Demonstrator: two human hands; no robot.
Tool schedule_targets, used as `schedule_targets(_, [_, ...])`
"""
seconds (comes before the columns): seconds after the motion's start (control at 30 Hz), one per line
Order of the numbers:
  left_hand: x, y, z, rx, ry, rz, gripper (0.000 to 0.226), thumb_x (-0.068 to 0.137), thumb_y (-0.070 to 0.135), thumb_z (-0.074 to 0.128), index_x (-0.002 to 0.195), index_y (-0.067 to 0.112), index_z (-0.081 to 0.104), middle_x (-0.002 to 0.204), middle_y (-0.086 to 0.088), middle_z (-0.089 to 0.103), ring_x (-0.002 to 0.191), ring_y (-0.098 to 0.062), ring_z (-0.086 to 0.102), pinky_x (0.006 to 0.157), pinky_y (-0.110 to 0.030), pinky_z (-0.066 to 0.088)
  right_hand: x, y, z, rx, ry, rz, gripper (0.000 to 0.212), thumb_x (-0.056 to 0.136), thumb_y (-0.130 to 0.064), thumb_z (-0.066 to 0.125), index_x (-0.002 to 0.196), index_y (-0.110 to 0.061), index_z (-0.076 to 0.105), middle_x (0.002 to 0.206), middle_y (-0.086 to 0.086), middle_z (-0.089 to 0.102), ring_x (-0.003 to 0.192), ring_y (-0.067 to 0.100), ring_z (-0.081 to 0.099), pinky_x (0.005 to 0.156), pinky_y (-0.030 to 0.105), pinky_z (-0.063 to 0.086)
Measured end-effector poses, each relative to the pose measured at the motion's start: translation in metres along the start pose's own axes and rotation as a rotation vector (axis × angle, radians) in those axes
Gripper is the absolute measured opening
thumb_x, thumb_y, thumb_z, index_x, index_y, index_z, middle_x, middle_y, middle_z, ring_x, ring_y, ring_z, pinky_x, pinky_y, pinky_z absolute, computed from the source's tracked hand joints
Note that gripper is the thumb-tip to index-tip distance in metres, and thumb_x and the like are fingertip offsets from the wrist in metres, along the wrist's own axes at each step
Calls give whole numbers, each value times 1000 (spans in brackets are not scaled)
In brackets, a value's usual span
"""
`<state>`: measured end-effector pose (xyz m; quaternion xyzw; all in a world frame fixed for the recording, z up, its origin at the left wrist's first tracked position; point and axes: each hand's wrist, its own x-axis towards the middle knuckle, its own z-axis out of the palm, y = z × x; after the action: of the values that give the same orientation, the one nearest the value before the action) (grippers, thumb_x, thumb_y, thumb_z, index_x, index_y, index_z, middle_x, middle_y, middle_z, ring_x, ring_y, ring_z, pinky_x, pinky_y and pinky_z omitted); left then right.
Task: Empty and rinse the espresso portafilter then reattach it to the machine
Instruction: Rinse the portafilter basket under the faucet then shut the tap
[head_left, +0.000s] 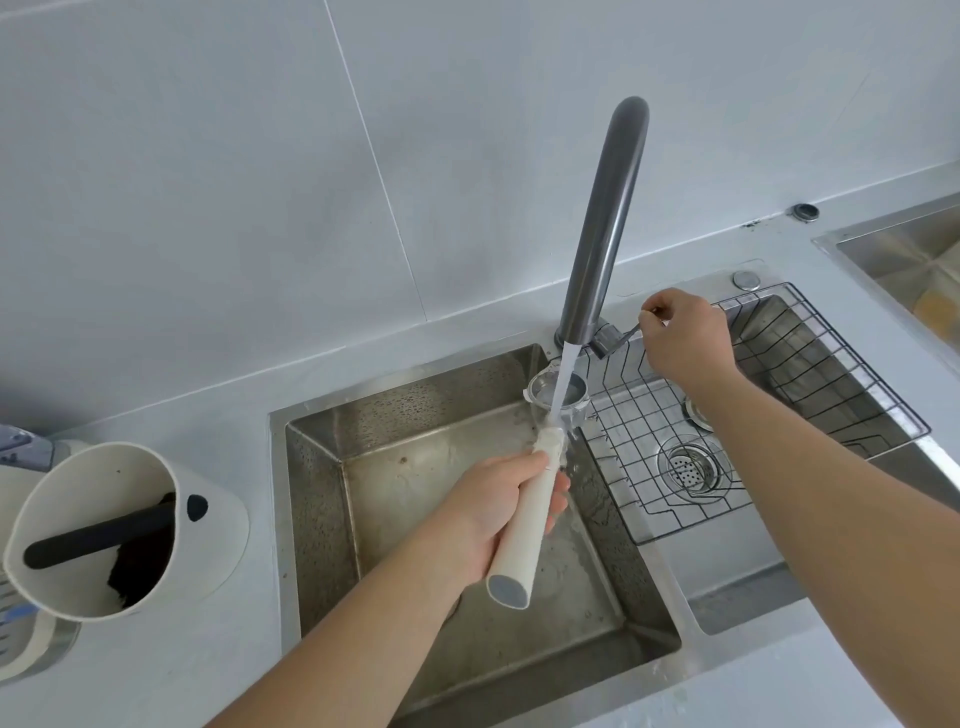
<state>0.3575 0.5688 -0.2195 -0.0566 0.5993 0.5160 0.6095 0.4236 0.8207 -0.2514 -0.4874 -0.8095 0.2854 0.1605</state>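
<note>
Left hand (501, 512) fingers clamp portafilter (524, 512) handle under water; right hand (685, 340) fingers pinch faucet lever (626, 332).

Two hands (498, 512), one portafilter (524, 519), one faucet (602, 223), two sink basins (467, 405), one wire rack (779, 374), one knock box (98, 525)

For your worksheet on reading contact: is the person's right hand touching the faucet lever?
Touching. The head view shows the right hand with its fingers pinched on the tip of the thin faucet lever, with no gap visible between them.
</note>
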Motion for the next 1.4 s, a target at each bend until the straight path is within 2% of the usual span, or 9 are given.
schedule_targets(0.27, [-8, -9, -27, 127, 0, -63, 29, 92, 17, 60, 116, 1, 63, 78, -9, 72, 60, -17, 63, 54, -27, 50, 0, 0, 0, 13, 4, 14, 21, 96, -17, 52, 109, -10, 67, 93, 3, 67, 78, 24, 61, 67, 29, 44])
schedule_targets(0.53, [-12, -13, -38, 354, 126, 70, 9, 90, 18, 63, 93, 21, 71, 79, -3, 74, 65, -17, 67, 56, -26, 51, -1, -2, 1, 7, 11, 17, 21, 97, -18, 52, 109, -10, 68, 95, 6, 70, 80, 25, 61, 68, 29, 46])
schedule_targets(0.7, [-13, -14, -39, 388, 147, 130, 12, 89, 16, 64, 88, 22, 74, 78, -3, 72, 64, -16, 66, 53, -25, 50, 0, 0, 2, 11, 8, 28, 21, 96, -19, 53, 109, -11, 67, 98, 9, 73, 83, 27, 66, 67, 29, 48])
schedule_targets(0.8, [-11, -15, -38, 364, 141, 141, 15, 90, 15, 63, 91, 25, 75, 85, -4, 74, 69, -17, 66, 60, -29, 50, 1, 1, 2, 14, 5, 32, 21, 97, -20, 53, 110, -12, 67, 100, 9, 73, 84, 29, 67, 69, 31, 51])
schedule_targets(0.9, [-9, -17, -37, 271, 93, 120, 17, 93, 15, 60, 103, 20, 73, 89, -5, 74, 72, -19, 66, 67, -34, 51, 1, 1, 2, 13, -1, 38, 22, 97, -20, 52, 111, -12, 67, 100, 9, 73, 85, 28, 66, 69, 32, 51])
schedule_targets(1.0, [-8, -18, -37, 153, 54, 84, 20, 94, 14, 59, 112, 14, 69, 90, -7, 75, 70, -19, 66, 65, -31, 52, 1, 1, 4, 13, -2, 41, 22, 97, -20, 52, 111, -12, 67, 99, 8, 73, 82, 27, 65, 67, 29, 45])
schedule_targets(1.13, [-7, -16, -36, 39, -7, 32, 27, 93, 13, 59, 118, 5, 65, 93, -13, 73, 66, -21, 64, 61, -30, 52, 2, 1, 4, 19, -4, 45, 22, 96, -20, 52, 112, -13, 67, 101, 7, 72, 82, 27, 65, 66, 29, 46])
schedule_targets(1.4, [-4, -12, -33, 51, -28, -6, 28, 93, 14, 58, 117, 4, 66, 88, -12, 72, 64, -20, 62, 59, -30, 51, 2, 3, 3, 29, 3, 29, 22, 96, -19, 53, 110, -12, 68, 100, 7, 73, 84, 27, 65, 69, 30, 49])
